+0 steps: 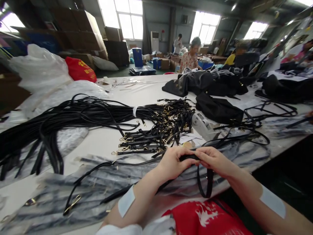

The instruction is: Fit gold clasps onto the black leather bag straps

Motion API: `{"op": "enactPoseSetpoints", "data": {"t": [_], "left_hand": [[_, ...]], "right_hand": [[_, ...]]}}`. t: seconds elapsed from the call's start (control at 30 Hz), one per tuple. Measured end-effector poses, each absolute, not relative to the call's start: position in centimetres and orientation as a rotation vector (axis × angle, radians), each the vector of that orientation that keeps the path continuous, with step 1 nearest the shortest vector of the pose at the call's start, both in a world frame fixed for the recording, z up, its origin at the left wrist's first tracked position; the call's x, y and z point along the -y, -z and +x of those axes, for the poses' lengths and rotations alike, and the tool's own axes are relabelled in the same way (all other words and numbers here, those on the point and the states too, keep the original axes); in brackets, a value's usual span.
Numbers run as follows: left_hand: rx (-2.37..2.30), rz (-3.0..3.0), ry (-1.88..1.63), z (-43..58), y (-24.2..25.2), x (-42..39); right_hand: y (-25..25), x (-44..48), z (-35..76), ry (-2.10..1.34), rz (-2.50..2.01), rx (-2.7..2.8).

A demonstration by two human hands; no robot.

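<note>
A black strap is pinched in both my hands, which meet near the table's front edge. The fingers of my left hand are closed round it, and those of my right hand press on it from the other side. Below my right hand the strap hangs in a loop. One length runs left across the plastic-wrapped straps to a gold clasp. Just beyond my hands lie several short black straps with gold clips. The exact spot between my fingertips is partly hidden.
A long bundle of black straps with a white tie covers the left of the table. A tape dispenser stands beyond my hands, near black bags. Clear plastic and a red bag are back left. Other people work behind.
</note>
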State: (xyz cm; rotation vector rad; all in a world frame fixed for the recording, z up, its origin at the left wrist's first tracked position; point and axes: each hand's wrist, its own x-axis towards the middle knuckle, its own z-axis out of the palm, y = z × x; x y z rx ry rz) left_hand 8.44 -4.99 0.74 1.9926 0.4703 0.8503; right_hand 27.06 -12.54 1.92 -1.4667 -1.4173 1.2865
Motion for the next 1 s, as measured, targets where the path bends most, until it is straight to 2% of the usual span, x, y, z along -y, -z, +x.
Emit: {"op": "enactPoseSetpoints", "data": {"t": [0.17, 0.4, 0.6, 0.87, 1.0], "left_hand": [[-0.46, 1.979, -0.981, 8.3, -0.7, 5.1], [-0.513, 2.055, -0.885, 9.1, 0.0, 5.4], [-0.472, 2.046, -0.937, 7.8, -0.9, 4.3], [-0.466, 2.082, -0.919, 8.6, 0.0, 5.0], [-0.493, 2.133, -0.883, 7.8, -0.9, 4.3]], "right_hand": [[-2.1, 13.0, 27.5, -1.34, -1.458, 1.341], [-3.0, 12.5, 26.9, -1.179, -1.518, 1.503], [-3.0, 12.2, 27.5, -1.384, -1.488, 1.422], [-3.4, 11.6, 27.0, -1.282, -1.415, 1.595], [-3.6, 11.9, 28.3, -1.439, -1.444, 1.561]]}}
